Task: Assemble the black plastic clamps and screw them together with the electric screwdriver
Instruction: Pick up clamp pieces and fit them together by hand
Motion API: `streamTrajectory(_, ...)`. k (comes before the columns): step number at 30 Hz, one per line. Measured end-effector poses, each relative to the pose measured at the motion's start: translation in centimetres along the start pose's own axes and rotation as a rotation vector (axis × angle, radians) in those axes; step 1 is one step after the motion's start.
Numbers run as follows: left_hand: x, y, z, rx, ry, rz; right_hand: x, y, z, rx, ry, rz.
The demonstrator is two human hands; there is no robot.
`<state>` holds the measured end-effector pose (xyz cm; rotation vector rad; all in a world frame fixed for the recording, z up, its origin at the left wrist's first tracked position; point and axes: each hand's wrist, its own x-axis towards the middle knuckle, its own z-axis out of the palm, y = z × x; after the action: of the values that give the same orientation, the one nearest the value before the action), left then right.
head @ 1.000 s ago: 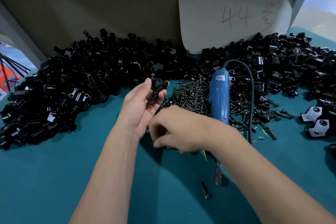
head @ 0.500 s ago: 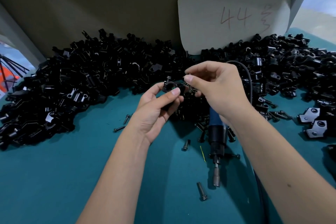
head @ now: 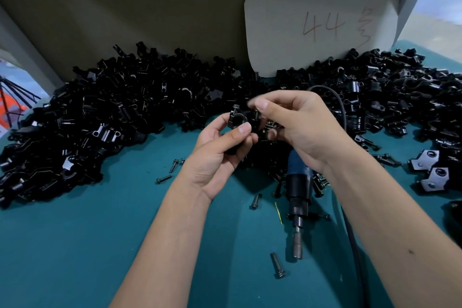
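At the centre of the frame the left hand (head: 220, 155) pinches a black clamp (head: 239, 121) between thumb and fingers, while the right hand (head: 300, 125), just beside it, pinches something small and blurred at the clamp's upper right edge. The electric screwdriver (head: 298, 190) lies on the teal table (head: 75, 245) below the right hand, with loose screws (head: 277, 265) near its tip.

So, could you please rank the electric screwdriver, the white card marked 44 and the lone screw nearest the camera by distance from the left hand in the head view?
1. Electric screwdriver, lying just right of the left hand.
2. Lone screw, on the mat below.
3. White card, propped against the back wall.
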<state>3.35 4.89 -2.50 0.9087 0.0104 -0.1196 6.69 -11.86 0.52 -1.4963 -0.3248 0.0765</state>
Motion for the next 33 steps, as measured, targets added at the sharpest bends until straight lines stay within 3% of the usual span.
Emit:
streamTrajectory(3, -0.2, -0.4, 0.7, -0.141, -0.028, -0.025, -0.5, -0.5, 0.7, 0.142, -0.069, 0.037)
streamTrajectory(8, -0.1, -1.0, 1.2, -0.264, -0.027, -0.027, -0.6, -0.3, 2.1, 0.239, 0.030, 0.030)
streamTrajectory(11, 0.0, -0.8, 1.1, -0.311, 0.015, -0.017, -0.6, -0.4, 1.7, 0.266, -0.067, 0.039)
streamTrajectory(18, 0.0, -0.9, 1.4, -0.252, -0.003, -0.024, -0.7, -0.5, 2.0, 0.235, -0.001, 0.017)
streamTrajectory(22, -0.1, -0.6, 1.1, -0.314, 0.040, -0.017, -0.8, -0.7, 1.7, 0.254, -0.062, 0.033)
streamTrajectory(27, -0.2, -0.7, 1.1, -0.263, 0.018, -0.013, -0.7, -0.6, 2.3, 0.272, 0.037, 0.025)
streamTrajectory(33, -0.3, -0.5, 1.0, -0.239, 0.032, 0.001, -0.9, -0.8, 2.4, 0.266, -0.004, 0.037)
